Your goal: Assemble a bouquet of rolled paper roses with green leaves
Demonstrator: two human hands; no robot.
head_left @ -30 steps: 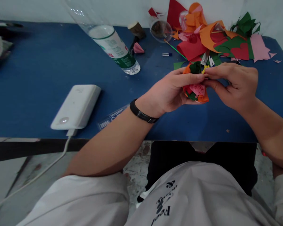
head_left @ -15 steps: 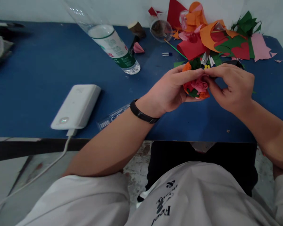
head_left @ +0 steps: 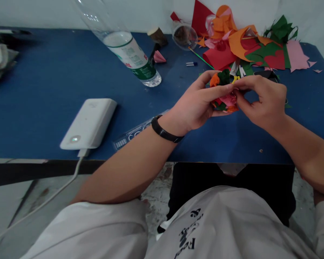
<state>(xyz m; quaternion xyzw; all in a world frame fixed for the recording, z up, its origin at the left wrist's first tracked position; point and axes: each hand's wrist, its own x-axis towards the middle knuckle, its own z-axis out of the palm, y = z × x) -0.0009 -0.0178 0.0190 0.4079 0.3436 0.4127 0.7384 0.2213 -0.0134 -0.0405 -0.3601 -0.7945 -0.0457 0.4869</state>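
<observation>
My left hand is closed around a small bunch of paper flowers in pink, red, orange and dark green, with its thumb across the front. Against the bunch's right side, my right hand is pinched, thumb and forefinger together at the pink paper and touching my left thumb. Whatever lies between those right fingertips is too small to make out. Just behind the bunch, scissors with yellow parts lie partly hidden by my hands. The underside of the bunch is covered by my left fingers.
Coloured paper scraps pile up along the wall, beside a clear plastic cup. A tilted water bottle, a white power bank with a cable and a stencil ruler lie to the left on the blue table.
My right hand has shifted slightly left and down, and my left hand has turned a little around the flowers. Both keep their hold; the view has tilted slightly.
</observation>
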